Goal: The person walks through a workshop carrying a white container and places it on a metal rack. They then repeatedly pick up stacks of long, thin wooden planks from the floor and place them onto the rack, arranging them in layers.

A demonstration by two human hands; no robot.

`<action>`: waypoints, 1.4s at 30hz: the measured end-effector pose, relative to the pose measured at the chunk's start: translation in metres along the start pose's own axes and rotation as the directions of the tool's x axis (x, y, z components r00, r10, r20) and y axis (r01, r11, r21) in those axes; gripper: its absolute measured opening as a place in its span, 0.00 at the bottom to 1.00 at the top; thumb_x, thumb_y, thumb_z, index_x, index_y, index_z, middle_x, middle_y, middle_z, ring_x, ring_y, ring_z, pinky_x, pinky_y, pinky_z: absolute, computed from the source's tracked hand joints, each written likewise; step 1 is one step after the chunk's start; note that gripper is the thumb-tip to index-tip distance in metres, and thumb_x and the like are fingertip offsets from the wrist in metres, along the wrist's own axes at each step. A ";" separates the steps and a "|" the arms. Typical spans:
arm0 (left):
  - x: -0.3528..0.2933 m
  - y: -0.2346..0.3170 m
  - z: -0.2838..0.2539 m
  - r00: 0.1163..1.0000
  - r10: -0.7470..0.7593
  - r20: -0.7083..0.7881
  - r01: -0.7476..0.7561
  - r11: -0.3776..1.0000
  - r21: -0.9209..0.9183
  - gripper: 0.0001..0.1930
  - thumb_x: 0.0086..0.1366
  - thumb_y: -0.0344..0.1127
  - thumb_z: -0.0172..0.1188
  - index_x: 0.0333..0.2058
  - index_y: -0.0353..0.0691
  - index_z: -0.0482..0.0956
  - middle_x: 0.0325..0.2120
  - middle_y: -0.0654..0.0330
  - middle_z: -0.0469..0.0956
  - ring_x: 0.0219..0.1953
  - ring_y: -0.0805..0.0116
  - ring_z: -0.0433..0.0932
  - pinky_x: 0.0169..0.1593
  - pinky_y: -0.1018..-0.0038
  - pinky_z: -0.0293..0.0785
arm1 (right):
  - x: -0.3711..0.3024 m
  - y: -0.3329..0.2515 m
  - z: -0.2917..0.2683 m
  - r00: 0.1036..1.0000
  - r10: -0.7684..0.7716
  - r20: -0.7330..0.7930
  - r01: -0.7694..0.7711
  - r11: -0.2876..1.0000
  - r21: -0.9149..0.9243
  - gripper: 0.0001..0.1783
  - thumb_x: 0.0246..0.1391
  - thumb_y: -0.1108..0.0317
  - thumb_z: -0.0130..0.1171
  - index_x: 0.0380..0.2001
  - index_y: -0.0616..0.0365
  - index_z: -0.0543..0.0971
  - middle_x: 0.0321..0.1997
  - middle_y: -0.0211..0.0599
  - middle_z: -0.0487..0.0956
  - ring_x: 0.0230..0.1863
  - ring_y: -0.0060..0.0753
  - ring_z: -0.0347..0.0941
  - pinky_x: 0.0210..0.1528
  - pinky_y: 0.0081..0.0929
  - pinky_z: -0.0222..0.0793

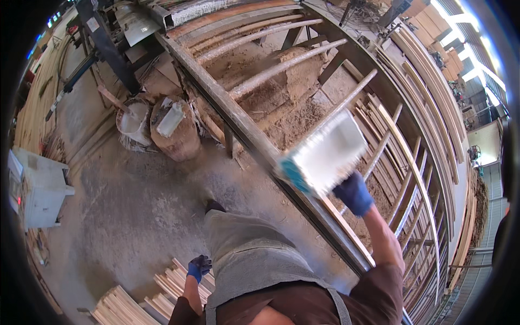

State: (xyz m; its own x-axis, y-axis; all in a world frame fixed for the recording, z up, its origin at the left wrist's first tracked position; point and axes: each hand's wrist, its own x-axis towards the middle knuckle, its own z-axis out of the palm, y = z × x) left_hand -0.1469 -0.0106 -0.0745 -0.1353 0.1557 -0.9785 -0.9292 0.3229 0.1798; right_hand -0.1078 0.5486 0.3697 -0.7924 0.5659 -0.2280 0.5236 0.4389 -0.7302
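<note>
My right hand (355, 194), in a blue glove, is closed on the near edge of a white box-shaped thing (330, 154) with a teal end. Motion blur hides its exact kind. It is held over the front rail (244, 122) of a long metal rack. At the lower left hangs my left hand (200, 267), in a dark blue glove. Its fingers are curled, with nothing seen in them, and pale wooden strips (179, 281) lie below it.
A whitened bucket (134, 122) with a stick in it stands beside a wooden stump (179, 143) that bears a white block (171, 119). Metal crossbars (279, 70) span the rack above sawdust. Long wooden strips (428, 103) lie along its far side. A grey cabinet (43, 187) is at left.
</note>
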 end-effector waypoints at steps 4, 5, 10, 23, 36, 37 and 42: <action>-0.022 -0.050 -0.007 0.992 -0.072 0.102 0.063 0.995 0.082 0.20 0.67 0.55 0.50 0.49 0.51 0.75 0.41 0.57 0.82 0.37 0.59 0.82 0.38 0.60 0.73 | -0.119 0.085 -0.044 0.954 0.276 -0.117 -0.279 0.960 -0.005 0.10 0.50 0.71 0.62 0.37 0.62 0.81 0.30 0.35 0.83 0.32 0.24 0.77 0.36 0.29 0.74; -0.033 -0.050 -0.005 0.994 -0.062 0.089 0.053 0.994 0.092 0.20 0.67 0.55 0.50 0.49 0.52 0.75 0.41 0.58 0.82 0.37 0.59 0.82 0.38 0.59 0.73 | -0.132 0.097 -0.049 0.940 0.328 -0.097 -0.330 0.944 0.000 0.09 0.49 0.71 0.61 0.35 0.62 0.81 0.26 0.34 0.82 0.28 0.22 0.76 0.31 0.28 0.73; -0.027 -0.076 0.001 0.987 -0.099 0.123 0.101 0.995 -0.016 0.22 0.65 0.55 0.51 0.53 0.53 0.70 0.45 0.54 0.80 0.38 0.51 0.80 0.36 0.58 0.72 | -0.121 0.143 -0.029 0.917 0.380 -0.120 -0.377 0.925 0.050 0.09 0.52 0.68 0.60 0.32 0.64 0.81 0.21 0.35 0.80 0.22 0.20 0.73 0.24 0.29 0.69; -0.058 -0.185 0.045 0.998 -0.010 -0.066 -0.013 0.941 -0.339 0.13 0.68 0.48 0.51 0.43 0.48 0.75 0.34 0.55 0.83 0.24 0.60 0.82 0.17 0.71 0.63 | 0.028 0.104 0.022 0.987 -0.119 -0.109 0.099 0.980 -0.174 0.19 0.58 0.53 0.54 0.34 0.61 0.80 0.30 0.53 0.80 0.35 0.52 0.78 0.36 0.43 0.72; -0.119 -0.373 0.177 0.943 0.327 -0.054 -0.331 0.920 -0.208 0.13 0.66 0.45 0.56 0.43 0.44 0.75 0.34 0.57 0.83 0.32 0.60 0.83 0.26 0.71 0.73 | -0.318 0.261 -0.133 0.994 -0.091 0.056 0.107 0.833 -0.543 0.17 0.56 0.55 0.53 0.37 0.58 0.78 0.32 0.57 0.80 0.37 0.61 0.77 0.39 0.51 0.73; -0.120 -0.380 0.189 0.927 0.372 -0.052 -0.376 0.912 -0.166 0.14 0.66 0.45 0.56 0.43 0.43 0.75 0.34 0.56 0.83 0.32 0.61 0.83 0.26 0.71 0.73 | -0.351 0.295 -0.147 0.990 -0.134 0.053 0.141 0.828 -0.543 0.17 0.55 0.55 0.54 0.34 0.59 0.78 0.31 0.57 0.80 0.36 0.62 0.77 0.37 0.51 0.73; -0.158 -0.409 0.259 0.837 0.547 0.017 -0.546 0.837 -0.025 0.15 0.67 0.43 0.58 0.45 0.39 0.75 0.37 0.53 0.82 0.32 0.62 0.83 0.31 0.72 0.78 | -0.532 0.404 -0.212 0.997 -0.046 0.062 0.076 0.731 -0.678 0.11 0.52 0.60 0.55 0.31 0.54 0.81 0.29 0.52 0.80 0.33 0.58 0.77 0.35 0.49 0.73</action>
State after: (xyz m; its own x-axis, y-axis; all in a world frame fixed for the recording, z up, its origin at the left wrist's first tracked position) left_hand 0.3440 0.0743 0.0329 -0.6153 0.3226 -0.7193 -0.7127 0.1624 0.6824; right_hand 0.5918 0.5726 0.3332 -0.8336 0.5006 -0.2335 0.5347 0.8373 -0.1139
